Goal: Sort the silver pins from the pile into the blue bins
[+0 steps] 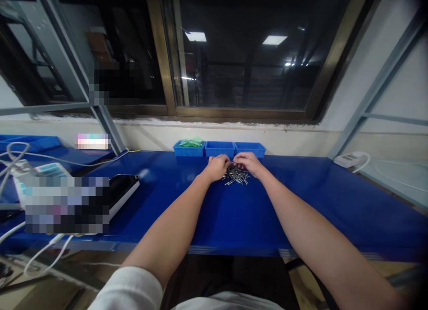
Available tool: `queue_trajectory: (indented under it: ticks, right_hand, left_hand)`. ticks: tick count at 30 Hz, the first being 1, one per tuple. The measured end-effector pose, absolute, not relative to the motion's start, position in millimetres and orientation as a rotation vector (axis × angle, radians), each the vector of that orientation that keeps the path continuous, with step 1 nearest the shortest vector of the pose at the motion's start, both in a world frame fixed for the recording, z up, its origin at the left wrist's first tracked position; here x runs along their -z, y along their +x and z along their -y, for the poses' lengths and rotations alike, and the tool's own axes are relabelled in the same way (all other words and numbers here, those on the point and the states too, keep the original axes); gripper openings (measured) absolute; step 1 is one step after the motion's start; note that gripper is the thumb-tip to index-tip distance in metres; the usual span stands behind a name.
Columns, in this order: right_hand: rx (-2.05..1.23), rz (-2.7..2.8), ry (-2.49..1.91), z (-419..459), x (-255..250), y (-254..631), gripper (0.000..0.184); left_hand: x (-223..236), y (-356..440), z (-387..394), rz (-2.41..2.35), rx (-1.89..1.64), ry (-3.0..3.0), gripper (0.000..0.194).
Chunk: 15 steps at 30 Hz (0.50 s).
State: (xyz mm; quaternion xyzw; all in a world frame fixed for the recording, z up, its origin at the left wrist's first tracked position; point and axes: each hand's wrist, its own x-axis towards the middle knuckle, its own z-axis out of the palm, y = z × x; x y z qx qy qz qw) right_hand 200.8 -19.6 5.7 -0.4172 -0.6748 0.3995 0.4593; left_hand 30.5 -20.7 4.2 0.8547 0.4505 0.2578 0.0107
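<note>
A loose pile of thin metal rods (236, 175), silvery and dark, lies on the blue tabletop (234, 212). My left hand (218, 167) is at the pile's upper left edge, its fingers bent together. Opposite it, my right hand (249, 163) is at the upper right edge, thumb and fingers drawn into a pinch. The fingertips of both hands almost meet over the far side of the pile. Whatever is between them is too small to make out.
Behind my hands stand three blue bins: a left bin (177, 148) with green packets, a middle bin (220, 148) and a right bin (254, 148). A dark-screened device (125, 185) and white cables (53, 245) lie left. A power strip (351, 159) sits right, beside a metal frame post (354, 123).
</note>
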Motion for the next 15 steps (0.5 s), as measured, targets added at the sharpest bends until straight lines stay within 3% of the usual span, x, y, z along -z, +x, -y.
queue_trajectory:
  ticks: [6, 11, 15]
  right_hand:
    - [-0.695, 1.726, -1.135, 17.3, -8.1, 205.9, 0.028]
    - [-0.888, 1.793, -1.154, 18.1, -9.1, 209.1, 0.04]
    - [-0.896, 1.689, -1.084, 14.7, -13.0, 204.2, 0.029]
  left_hand:
    - [-5.7, 28.5, 22.9, -1.531, -0.882, 2.573, 0.022]
    - [-5.9, 27.0, 21.2, -1.618, -0.853, 2.54, 0.022]
    - [-5.3, 24.4, 17.7, -1.715, -0.873, 2.497, 0.021]
